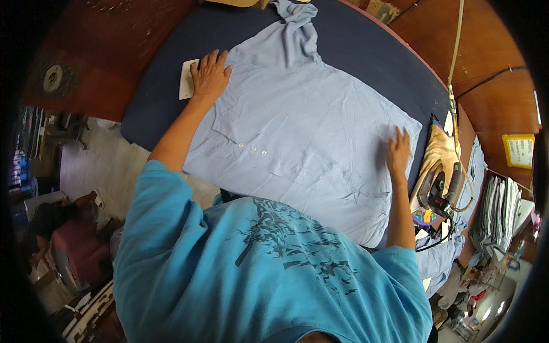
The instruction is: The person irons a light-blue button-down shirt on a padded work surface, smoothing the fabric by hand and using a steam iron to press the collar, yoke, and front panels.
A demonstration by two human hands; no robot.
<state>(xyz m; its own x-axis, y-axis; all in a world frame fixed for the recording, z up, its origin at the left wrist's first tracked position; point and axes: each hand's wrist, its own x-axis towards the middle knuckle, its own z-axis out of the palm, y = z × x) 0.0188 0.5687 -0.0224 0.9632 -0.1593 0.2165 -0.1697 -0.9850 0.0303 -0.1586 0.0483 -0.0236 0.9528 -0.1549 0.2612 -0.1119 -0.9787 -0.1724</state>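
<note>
A light blue buttoned shirt (297,120) is spread over a dark blue padded board in front of me, with its upper part bunched at the far end. Small pale buttons show toward its near left. At the shirt's left edge my left hand (210,77) lies with fingers spread, beside a white flat rectangular object (187,79) that it partly covers. On the right side of the cloth, my right hand (398,151) rests flat, fingers stretched out and apart. Neither hand grips anything. Wrinkles run across the shirt, and its near edge hangs close to my body.
A steam iron (439,194) with a hose and cord stands on a tan cloth-covered rest (439,150) at the right. More blue cloth (437,260) lies below it. Dark padding (157,97) borders the shirt. Clothes hang at far right (496,208); a person sits at lower left.
</note>
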